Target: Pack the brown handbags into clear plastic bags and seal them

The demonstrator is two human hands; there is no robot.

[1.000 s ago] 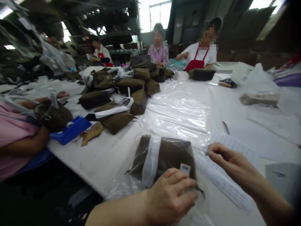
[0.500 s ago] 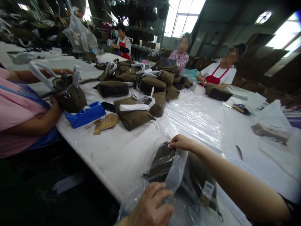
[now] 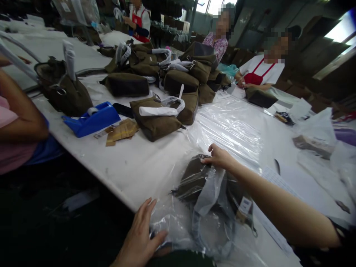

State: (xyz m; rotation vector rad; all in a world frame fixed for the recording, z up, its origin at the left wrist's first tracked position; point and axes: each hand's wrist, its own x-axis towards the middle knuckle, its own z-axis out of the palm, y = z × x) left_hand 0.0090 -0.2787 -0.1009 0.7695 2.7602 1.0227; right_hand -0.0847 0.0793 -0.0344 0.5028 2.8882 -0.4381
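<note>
A dark olive bag [image 3: 191, 180] lies inside a clear plastic bag [image 3: 174, 218] at the table's near edge. Its wrapped handle forms a loop toward me, and a white tag [image 3: 245, 205] shows through the plastic on the right. My right hand [image 3: 219, 157] rests at the bag's far end, thumb and forefinger apart, touching the plastic. My left hand [image 3: 140, 235] is spread at the left edge of the plastic, its fingers apart and pointing away from me.
Olive bags [image 3: 155, 118] are piled mid-table. A blue tape dispenser [image 3: 93, 120] and brown paper [image 3: 122, 131] lie left. Flat plastic sheets [image 3: 230, 124] lie beyond my right hand. A person in pink [image 3: 16, 148] is at the left; several others stand behind the table.
My left hand has moved left and spread its fingers. My right hand's pinch has opened. The person at the left has drawn back from an olive bag, which now stands on the table.
</note>
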